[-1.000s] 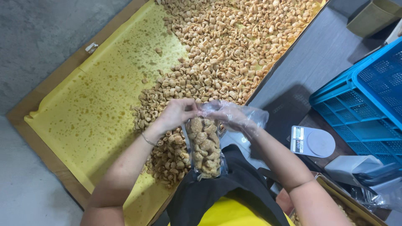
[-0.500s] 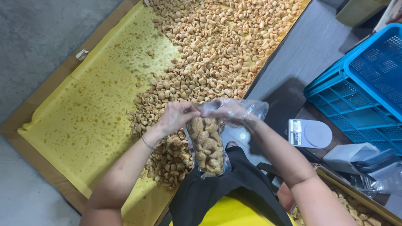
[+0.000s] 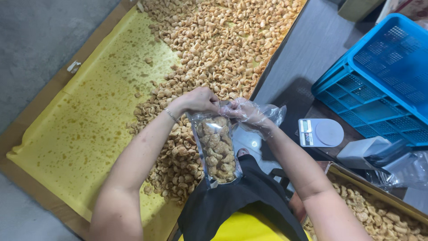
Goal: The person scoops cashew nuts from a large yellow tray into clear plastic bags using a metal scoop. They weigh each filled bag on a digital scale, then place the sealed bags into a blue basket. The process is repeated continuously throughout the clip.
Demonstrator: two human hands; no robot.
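Bag top pinched between my 2 hands

My left hand (image 3: 196, 101) and gloved right hand (image 3: 243, 111) now grip the bag (image 3: 216, 149) higher up, its top pressed flatter than 1 second ago.

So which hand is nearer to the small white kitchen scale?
The right hand, in a clear glove, is nearer the scale, at the filled bag's top. The left hand grips the bag's far side.
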